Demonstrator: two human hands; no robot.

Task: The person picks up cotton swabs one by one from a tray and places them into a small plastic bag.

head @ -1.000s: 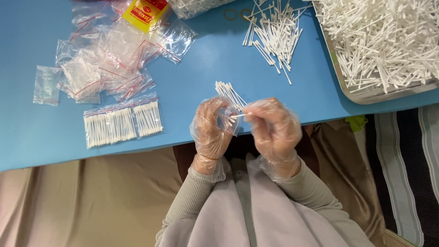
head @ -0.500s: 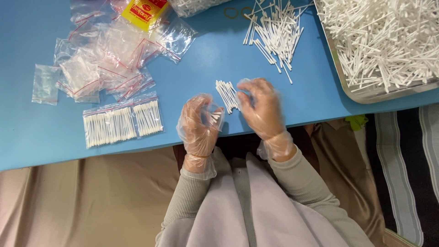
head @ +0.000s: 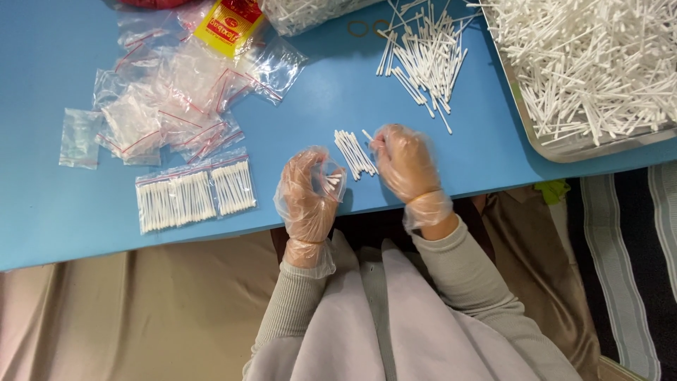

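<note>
Now your left hand (head: 309,194) grips a few swabs, while your right hand (head: 403,161) pinches one beside the swab row (head: 355,152), nearer it.

White swabs (head: 356,153); blue table (head: 317,106); clear gloves on hands (head: 310,190).

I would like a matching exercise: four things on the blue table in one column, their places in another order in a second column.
1. metal tray of white swabs
2. filled clear swab bags
3. yellow packet
4. small swab bundle

a. top, left of centre
b. right edge
c. between the gloved hands
d. left of the left hand

Pairs: 1-b, 2-d, 3-a, 4-c
</note>
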